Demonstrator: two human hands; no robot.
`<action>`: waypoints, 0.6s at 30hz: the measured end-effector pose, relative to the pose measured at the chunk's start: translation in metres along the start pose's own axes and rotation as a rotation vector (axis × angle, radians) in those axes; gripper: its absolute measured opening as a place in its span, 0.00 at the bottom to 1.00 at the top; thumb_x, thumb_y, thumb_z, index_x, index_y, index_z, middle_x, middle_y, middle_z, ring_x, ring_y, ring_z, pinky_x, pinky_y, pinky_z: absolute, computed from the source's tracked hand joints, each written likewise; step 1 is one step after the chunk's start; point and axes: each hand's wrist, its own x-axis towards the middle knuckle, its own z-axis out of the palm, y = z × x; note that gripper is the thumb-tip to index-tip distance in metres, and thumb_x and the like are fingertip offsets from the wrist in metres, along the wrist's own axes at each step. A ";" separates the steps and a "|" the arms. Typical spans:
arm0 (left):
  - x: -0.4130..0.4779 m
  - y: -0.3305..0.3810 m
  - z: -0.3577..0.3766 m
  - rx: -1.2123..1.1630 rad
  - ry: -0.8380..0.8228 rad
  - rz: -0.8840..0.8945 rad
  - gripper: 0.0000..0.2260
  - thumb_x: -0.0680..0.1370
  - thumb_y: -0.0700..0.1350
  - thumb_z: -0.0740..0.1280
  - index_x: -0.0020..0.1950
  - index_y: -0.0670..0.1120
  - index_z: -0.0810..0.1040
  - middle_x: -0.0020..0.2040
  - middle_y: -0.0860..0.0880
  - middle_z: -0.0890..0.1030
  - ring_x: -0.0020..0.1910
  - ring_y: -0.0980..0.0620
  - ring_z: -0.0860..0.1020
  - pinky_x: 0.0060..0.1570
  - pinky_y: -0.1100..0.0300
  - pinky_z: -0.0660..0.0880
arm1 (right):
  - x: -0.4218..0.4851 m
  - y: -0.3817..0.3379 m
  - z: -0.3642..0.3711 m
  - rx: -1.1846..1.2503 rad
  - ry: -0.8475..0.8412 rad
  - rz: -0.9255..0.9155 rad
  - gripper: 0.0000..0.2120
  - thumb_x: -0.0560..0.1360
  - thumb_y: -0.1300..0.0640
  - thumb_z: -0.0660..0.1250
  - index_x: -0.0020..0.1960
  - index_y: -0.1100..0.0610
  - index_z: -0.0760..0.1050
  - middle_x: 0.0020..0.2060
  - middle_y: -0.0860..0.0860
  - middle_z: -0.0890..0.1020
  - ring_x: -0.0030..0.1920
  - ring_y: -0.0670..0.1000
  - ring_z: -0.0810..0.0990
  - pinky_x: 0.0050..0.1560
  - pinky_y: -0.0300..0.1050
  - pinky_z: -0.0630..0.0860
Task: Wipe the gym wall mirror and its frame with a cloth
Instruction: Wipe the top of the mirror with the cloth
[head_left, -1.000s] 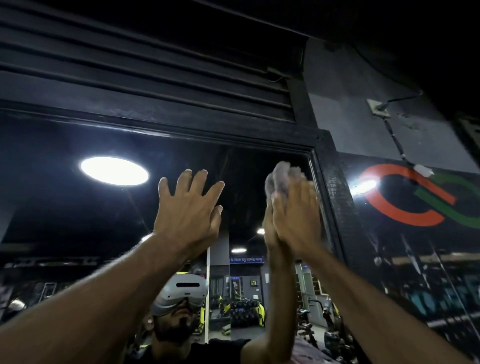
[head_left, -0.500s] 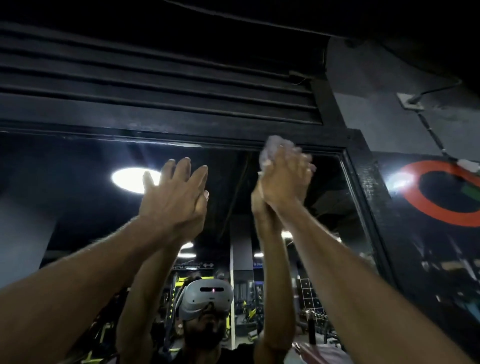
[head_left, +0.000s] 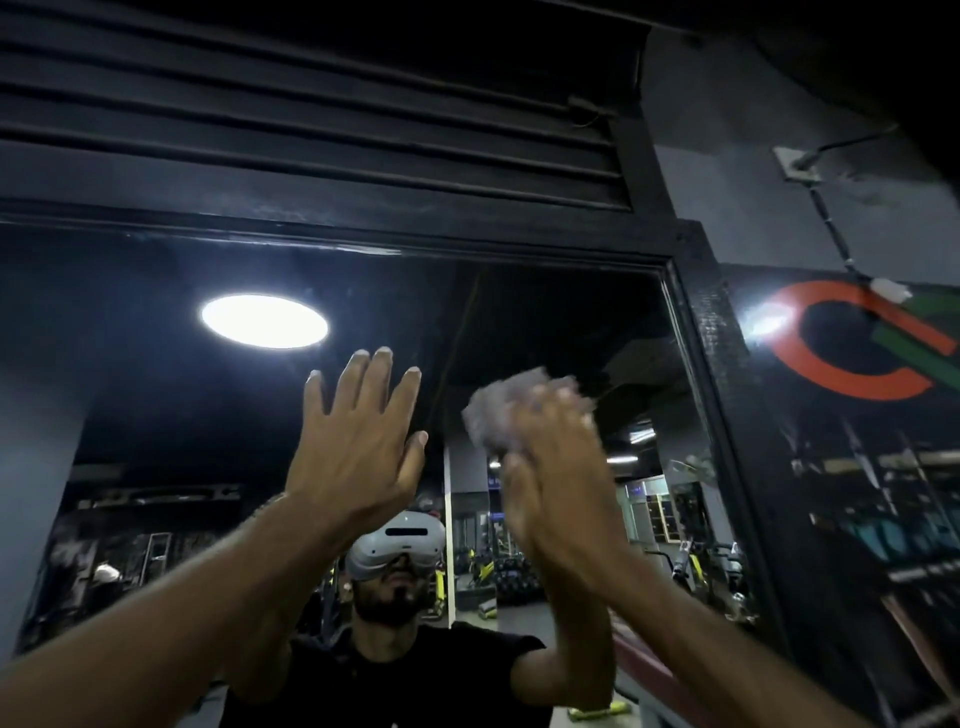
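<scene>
A wall mirror (head_left: 156, 395) fills the middle of the view, set in a black frame (head_left: 363, 231) whose top rail runs across at twelve o'clock and whose right post drops down at three o'clock.

The left grip (head_left: 358, 447) is raised in front of the glass near the centre. It is wide open, fingers straight and spread, and it holds nothing. Whether the palm touches the glass cannot be told.

The right grip (head_left: 558, 467) is just beside it at three o'clock, smeared by blur. It holds a pale bunched cloth (head_left: 506, 410) against the mirror, fingers laid over the wad, which sticks out at the grip's eleven o'clock. How tightly the fingers curl is lost in the blur. The cloth is on the glass in the upper right part of the mirror, apart from both the top rail and the right post.

Above the frame is a dark slatted panel (head_left: 311, 119). In the glass, a bright oval ceiling light (head_left: 265, 321) shows at eleven o'clock of the left grip. A white headset (head_left: 397, 543) on the person's reflection shows at six o'clock, with gym machines (head_left: 483, 571) behind. On the wall past the right post, at three o'clock, there is a red and green logo (head_left: 852, 345). A cable (head_left: 831, 228) runs down to it from a small white box (head_left: 795, 163).
</scene>
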 end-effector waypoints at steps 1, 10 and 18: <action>-0.001 0.004 0.001 -0.011 -0.003 0.000 0.33 0.79 0.62 0.50 0.81 0.49 0.59 0.82 0.40 0.57 0.81 0.40 0.55 0.74 0.31 0.55 | -0.011 -0.006 -0.004 -0.011 -0.078 -0.088 0.25 0.82 0.46 0.53 0.79 0.43 0.56 0.81 0.44 0.52 0.82 0.48 0.45 0.81 0.53 0.44; -0.014 0.040 0.013 -0.037 -0.035 0.073 0.31 0.77 0.60 0.53 0.78 0.50 0.67 0.79 0.40 0.65 0.78 0.37 0.64 0.69 0.25 0.60 | -0.044 0.066 -0.021 -0.005 0.106 0.249 0.27 0.81 0.46 0.52 0.80 0.46 0.56 0.81 0.48 0.58 0.82 0.50 0.51 0.81 0.59 0.53; 0.043 0.064 0.000 -0.092 0.034 -0.027 0.30 0.82 0.61 0.52 0.82 0.56 0.47 0.83 0.46 0.46 0.82 0.40 0.45 0.73 0.27 0.49 | 0.082 0.129 -0.044 0.070 0.175 0.246 0.29 0.83 0.47 0.51 0.83 0.50 0.54 0.81 0.51 0.60 0.81 0.52 0.57 0.79 0.60 0.59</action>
